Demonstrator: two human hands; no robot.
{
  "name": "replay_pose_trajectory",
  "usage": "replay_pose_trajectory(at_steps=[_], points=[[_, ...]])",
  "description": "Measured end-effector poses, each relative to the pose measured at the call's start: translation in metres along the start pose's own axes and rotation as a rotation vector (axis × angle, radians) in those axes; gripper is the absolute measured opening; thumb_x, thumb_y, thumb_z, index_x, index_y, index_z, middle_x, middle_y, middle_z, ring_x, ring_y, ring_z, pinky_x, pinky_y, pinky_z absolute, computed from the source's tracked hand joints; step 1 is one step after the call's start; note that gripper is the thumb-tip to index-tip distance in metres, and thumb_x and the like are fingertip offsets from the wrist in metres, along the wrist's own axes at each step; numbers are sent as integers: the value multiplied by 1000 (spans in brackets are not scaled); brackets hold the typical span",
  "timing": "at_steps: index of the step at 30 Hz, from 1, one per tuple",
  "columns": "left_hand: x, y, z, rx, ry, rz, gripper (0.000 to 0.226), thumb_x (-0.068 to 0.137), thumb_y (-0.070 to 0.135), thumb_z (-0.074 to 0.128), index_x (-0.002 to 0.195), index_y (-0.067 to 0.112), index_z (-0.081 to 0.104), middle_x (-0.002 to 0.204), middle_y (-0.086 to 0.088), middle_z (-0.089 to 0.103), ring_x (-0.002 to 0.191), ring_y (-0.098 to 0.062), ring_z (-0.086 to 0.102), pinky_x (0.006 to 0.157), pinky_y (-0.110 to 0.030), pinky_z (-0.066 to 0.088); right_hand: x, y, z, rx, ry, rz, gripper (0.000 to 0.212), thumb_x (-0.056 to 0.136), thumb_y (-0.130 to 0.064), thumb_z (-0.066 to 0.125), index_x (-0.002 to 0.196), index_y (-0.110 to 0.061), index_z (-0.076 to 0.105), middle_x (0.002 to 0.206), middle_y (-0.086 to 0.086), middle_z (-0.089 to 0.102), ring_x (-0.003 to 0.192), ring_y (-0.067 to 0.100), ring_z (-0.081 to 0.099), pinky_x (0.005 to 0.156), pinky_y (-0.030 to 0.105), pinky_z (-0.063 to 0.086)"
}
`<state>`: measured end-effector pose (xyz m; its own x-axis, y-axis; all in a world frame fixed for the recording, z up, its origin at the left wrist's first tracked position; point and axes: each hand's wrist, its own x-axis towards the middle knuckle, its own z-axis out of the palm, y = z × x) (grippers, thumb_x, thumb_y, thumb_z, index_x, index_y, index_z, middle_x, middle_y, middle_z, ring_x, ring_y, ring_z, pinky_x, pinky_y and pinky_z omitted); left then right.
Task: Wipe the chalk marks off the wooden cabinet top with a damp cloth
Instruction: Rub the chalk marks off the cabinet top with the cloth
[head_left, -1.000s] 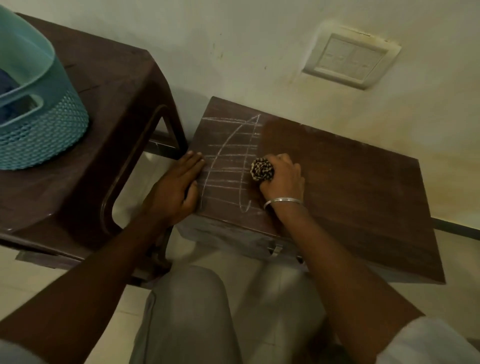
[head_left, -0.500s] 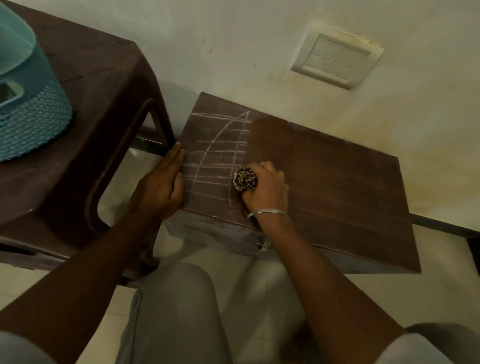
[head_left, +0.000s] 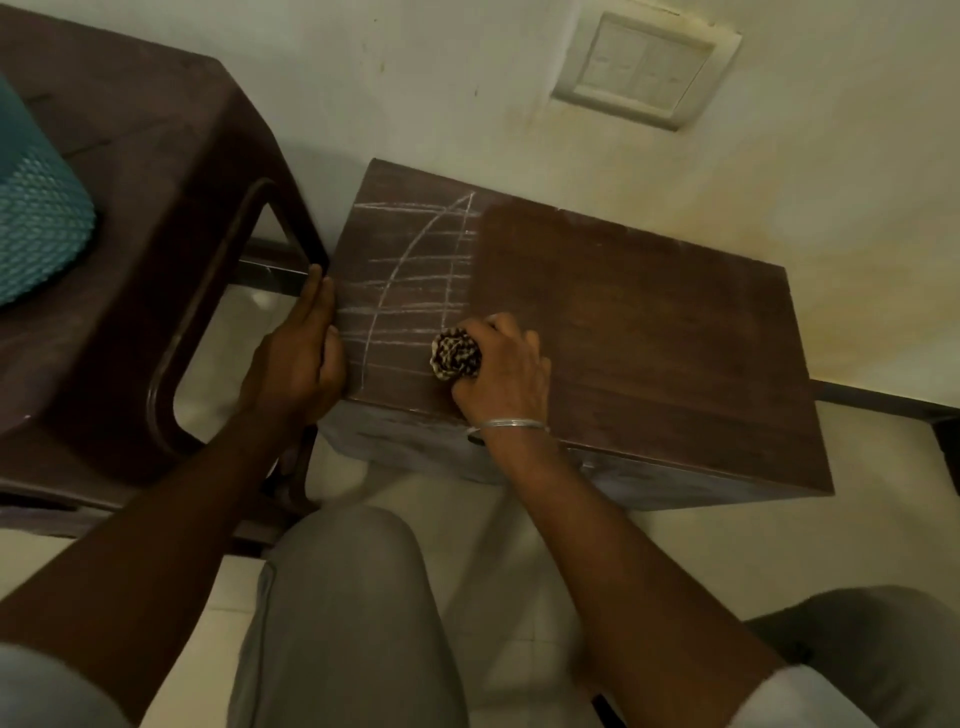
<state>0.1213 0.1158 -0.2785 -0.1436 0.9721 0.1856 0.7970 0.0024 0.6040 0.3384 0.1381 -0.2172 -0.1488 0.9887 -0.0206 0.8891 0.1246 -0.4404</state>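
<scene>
Right hand (head_left: 506, 371): clenched around a balled cloth (head_left: 456, 356), brown and cream in pattern, pressed down on the cabinet top (head_left: 649, 332) near its front edge. The cloth protrudes from the thumb side of the fist and sits at the lower right end of the chalk marks (head_left: 410, 291). A thin metal bangle (head_left: 511, 424) circles the right wrist, which crosses the front edge of the cabinet.

Left hand (head_left: 301, 358): flat and extended against the left edge of the cabinet, fingers (head_left: 314, 291) pointing away from the body along that side, thumb resting on the top surface beside the outermost marks. It grips nothing; it lies braced on the edge.

Chalk marks: confined to the left portion of the top. They consist of one long curved line, one near-straight line meeting it at a point towards the wall, and several horizontal strokes crossing both. The right portion of the top reads darker and carries no visible chalk; the boundary between the two areas runs just right of the straight line.

Surroundings: the cabinet stands against a pale wall (head_left: 415, 78) bearing a switch plate (head_left: 644, 70). To its left, close by, stands a dark brown table (head_left: 130, 182) carrying a teal basket (head_left: 36, 223), partly out of frame. Grey trouser knees (head_left: 353, 597) show below, over a light tiled floor (head_left: 530, 571).
</scene>
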Motion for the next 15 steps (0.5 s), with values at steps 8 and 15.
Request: replay_pose_trajectory(at_steps=[8,15], points=[[-1,2,-2,-90,6,-75,61,98,27,31,154,3,31,157,-21,37,142,-33,40,119,-35,31,-33,28,-2,-8,-3,-83,55,67,-13,68,117,-35,61,120,-7,53,104,24,47,81,39,43],[-2,10,-6,-165,50,-90,60,94,19,32,151,3,39,137,-24,57,119,-33,59,103,-37,47,-12,-37,24,7,-75,-179,49,70,-17,69,116,-31,61,116,-5,54,106,25,45,82,38,37]])
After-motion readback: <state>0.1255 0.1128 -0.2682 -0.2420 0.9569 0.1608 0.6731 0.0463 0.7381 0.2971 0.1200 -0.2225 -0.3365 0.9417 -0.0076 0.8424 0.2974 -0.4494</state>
